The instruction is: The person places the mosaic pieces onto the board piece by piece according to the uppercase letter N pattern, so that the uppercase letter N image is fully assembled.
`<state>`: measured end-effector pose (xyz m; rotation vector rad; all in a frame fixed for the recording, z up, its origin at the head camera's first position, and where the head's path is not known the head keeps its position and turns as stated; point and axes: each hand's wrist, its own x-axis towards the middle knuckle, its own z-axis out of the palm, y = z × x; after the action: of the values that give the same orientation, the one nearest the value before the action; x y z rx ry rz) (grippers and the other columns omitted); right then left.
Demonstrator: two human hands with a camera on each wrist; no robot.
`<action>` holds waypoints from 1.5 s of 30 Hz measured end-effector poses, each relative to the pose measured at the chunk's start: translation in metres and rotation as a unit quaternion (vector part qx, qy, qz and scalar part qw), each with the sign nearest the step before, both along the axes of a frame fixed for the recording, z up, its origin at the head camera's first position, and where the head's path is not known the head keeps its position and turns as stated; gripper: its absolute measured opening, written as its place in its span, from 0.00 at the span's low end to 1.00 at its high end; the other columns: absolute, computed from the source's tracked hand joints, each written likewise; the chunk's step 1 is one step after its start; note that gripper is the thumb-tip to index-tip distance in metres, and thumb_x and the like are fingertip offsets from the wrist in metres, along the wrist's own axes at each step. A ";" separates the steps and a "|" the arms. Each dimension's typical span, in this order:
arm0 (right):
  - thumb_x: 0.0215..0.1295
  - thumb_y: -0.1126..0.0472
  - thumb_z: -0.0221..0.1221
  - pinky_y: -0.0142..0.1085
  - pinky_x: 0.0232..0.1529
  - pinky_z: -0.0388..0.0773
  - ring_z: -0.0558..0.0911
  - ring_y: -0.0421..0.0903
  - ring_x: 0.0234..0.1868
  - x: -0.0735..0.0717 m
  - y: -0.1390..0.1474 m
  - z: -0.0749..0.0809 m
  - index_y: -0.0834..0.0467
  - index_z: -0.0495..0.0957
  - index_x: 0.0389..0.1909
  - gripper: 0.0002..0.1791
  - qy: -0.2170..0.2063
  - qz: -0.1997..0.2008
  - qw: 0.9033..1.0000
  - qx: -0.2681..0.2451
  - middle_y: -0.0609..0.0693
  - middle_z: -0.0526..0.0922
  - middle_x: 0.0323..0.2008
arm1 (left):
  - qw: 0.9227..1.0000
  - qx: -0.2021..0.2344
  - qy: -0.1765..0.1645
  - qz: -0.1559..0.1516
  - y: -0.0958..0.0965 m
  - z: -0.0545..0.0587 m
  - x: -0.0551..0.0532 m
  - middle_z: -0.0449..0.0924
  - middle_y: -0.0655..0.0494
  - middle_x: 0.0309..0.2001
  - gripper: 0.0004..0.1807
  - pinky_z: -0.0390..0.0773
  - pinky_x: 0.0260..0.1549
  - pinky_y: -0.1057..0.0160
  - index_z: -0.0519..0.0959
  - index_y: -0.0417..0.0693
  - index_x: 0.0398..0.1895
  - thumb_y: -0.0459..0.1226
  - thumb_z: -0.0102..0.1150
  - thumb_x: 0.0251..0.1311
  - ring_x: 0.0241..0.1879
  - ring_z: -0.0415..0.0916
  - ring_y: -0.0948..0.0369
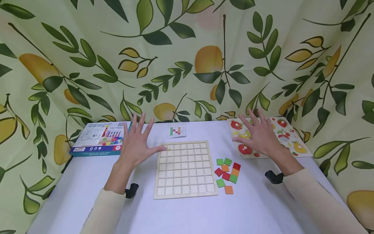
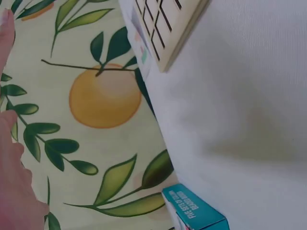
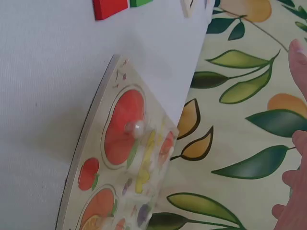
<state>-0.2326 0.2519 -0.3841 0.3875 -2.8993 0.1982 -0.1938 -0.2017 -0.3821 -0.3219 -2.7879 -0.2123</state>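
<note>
My left hand (image 1: pixel 135 143) is held up with its fingers spread, between the boxed set (image 1: pixel 96 138) and the pale wooden grid board (image 1: pixel 185 169). Its thumb overlaps the board's upper left corner in the head view. Over the wooden fruit puzzle (image 1: pixel 298 148) my right hand (image 1: pixel 260 135) is raised, fingers spread too, hiding part of the puzzle. Both hands hold nothing. Right of the grid lie loose square tiles in green, red (image 1: pixel 226 176) and orange (image 1: pixel 229 189). A small pattern card (image 1: pixel 176 130) stands behind the board.
A white cloth (image 1: pixel 187 216) covers the table. Behind it hangs a curtain (image 1: pixel 181 48) printed with leaves and fruit. The puzzle has a clear knob (image 3: pixel 137 127) on one fruit piece. The box's teal side (image 2: pixel 194 208) shows in the left wrist view.
</note>
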 end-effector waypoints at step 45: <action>0.55 0.47 0.75 0.34 0.46 0.85 0.81 0.43 0.50 0.060 -0.032 -0.057 0.46 0.86 0.49 0.20 -0.189 0.145 0.955 -0.179 0.43 0.87 0.49 | 0.949 0.064 -0.305 -0.043 -0.002 -0.056 0.058 0.49 0.55 0.84 0.68 0.53 0.75 0.28 0.60 0.58 0.80 0.74 0.72 0.33 0.83 0.47 0.43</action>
<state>-0.1726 0.2202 -0.4409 0.7806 -3.0556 0.9236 -0.1355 -0.2041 -0.4385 -0.4000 -3.3442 -0.6043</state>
